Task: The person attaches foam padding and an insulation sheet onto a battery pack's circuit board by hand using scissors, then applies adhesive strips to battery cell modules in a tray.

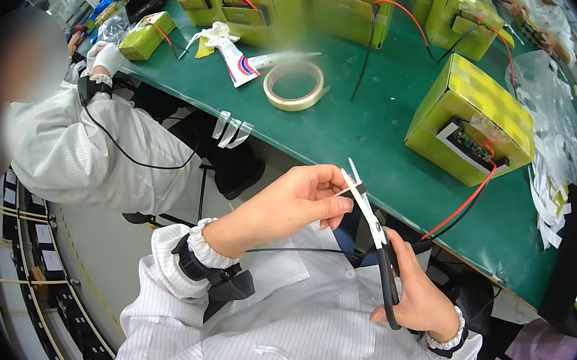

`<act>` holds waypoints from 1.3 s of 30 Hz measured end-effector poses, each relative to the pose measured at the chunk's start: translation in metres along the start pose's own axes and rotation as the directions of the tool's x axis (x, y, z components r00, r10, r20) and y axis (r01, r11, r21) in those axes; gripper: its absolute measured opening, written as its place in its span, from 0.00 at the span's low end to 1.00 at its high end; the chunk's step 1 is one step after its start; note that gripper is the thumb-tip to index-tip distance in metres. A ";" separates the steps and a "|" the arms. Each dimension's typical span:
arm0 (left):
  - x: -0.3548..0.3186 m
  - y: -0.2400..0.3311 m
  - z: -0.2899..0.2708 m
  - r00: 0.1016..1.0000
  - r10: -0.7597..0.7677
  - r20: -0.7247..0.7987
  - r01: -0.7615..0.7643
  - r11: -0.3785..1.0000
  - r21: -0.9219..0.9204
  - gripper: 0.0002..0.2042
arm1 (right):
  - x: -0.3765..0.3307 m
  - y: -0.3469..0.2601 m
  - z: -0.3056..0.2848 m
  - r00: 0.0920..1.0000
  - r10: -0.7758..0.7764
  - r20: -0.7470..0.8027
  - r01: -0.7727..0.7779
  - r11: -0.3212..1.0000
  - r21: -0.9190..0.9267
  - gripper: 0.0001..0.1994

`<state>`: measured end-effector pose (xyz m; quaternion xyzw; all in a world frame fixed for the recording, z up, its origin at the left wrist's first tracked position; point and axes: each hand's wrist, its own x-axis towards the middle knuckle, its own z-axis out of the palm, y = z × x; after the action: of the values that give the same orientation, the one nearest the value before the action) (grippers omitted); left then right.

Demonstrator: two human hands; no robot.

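Gripping the scissors [377, 229] by their black handles, the right hand [424, 296] is found near the table's front edge, in front of the person's body. The blades stand parted, tips toward the left hand [286, 201]. That hand pinches a thin pale piece [349, 188] between thumb and fingers, just beside the blades; its kind is too small to tell, and contact with the blades cannot be confirmed. On the green table [349, 134] lie a tape roll [288, 103] and, near it, a white tube [237, 64]. A yellow box [474, 119] stands at right, red and black leads [465, 205] running from its front face.
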<state>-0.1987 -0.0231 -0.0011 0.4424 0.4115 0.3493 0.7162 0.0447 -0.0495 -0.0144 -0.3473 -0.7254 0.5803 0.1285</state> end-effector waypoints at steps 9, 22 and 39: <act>0.003 0.006 -0.004 0.999 -0.038 0.007 0.038 0.998 0.041 0.09 | 0.005 -0.001 -0.001 0.998 -0.056 0.038 0.055 0.998 0.031 0.55; 0.005 0.009 -0.007 0.996 -0.085 0.009 0.085 0.996 0.037 0.13 | 0.007 0.003 0.001 0.994 -0.095 0.048 0.093 0.995 0.034 0.53; 0.013 0.016 -0.029 0.968 -0.237 0.082 0.233 0.971 0.062 0.11 | 0.015 0.011 0.029 0.978 0.159 -0.137 -0.113 0.948 0.297 0.21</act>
<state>-0.2213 0.0040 0.0024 0.4240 0.4377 0.2313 0.7584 0.0206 -0.0604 -0.0364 -0.4194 -0.5950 0.6575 0.1946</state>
